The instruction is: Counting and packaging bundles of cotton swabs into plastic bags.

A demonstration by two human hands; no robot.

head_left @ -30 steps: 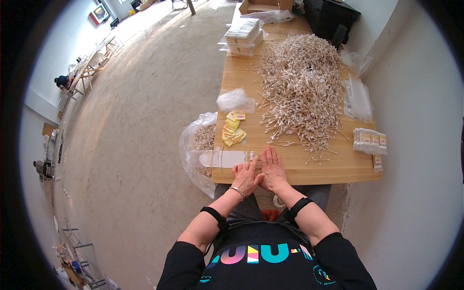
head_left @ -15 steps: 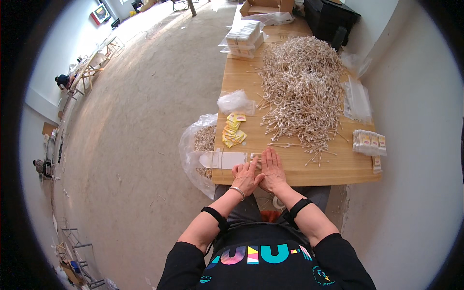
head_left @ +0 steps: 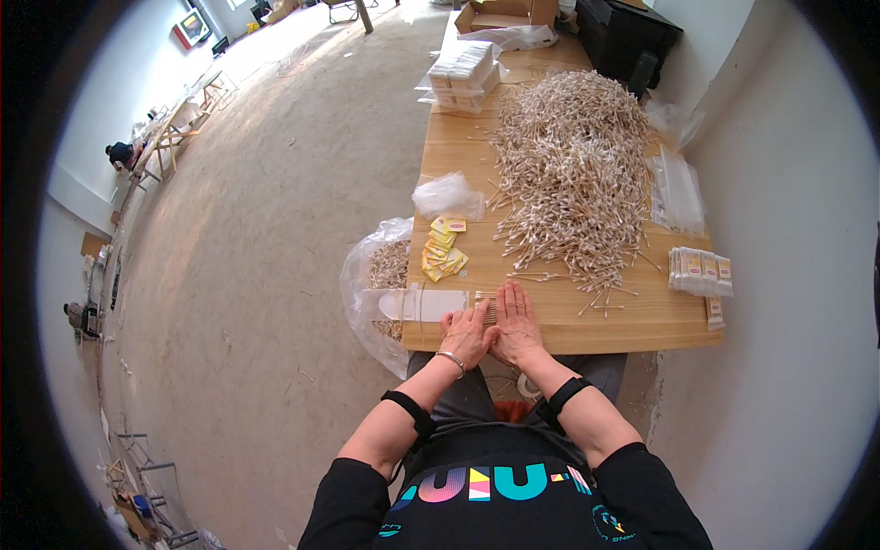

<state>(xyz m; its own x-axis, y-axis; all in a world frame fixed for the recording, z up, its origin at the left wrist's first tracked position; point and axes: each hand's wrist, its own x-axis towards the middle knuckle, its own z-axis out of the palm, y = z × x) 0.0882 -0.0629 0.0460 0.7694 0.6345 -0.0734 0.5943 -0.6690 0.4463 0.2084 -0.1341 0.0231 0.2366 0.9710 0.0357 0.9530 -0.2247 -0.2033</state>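
Observation:
At the near edge of the wooden table, a small row of cotton swabs [head_left: 491,313] lies side by side between my hands. My right hand [head_left: 518,323] rests flat along the row's right side, fingers stretched out together. My left hand [head_left: 466,335] touches the row from the left, its fingers extended over the swabs and partly bent; its thumb side meets the right hand. Just left of the swabs lies a flat white board [head_left: 433,304] with a rounded end, strapped across by a clear band and reaching past the table's left edge. Parts of the swabs are hidden under my fingers.
A large heap of loose cotton swabs [head_left: 582,165] covers the table's middle. Yellow cards [head_left: 444,249] and clear bags [head_left: 446,195] lie to the left, packed swab packets [head_left: 701,270] to the right. A plastic sack of swabs [head_left: 357,275] stands beyond the left edge. A wall [head_left: 788,275] runs alongside.
My left hand's fingers have shifted very slightly over the swabs. My right hand stays in place; everything else looks the same.

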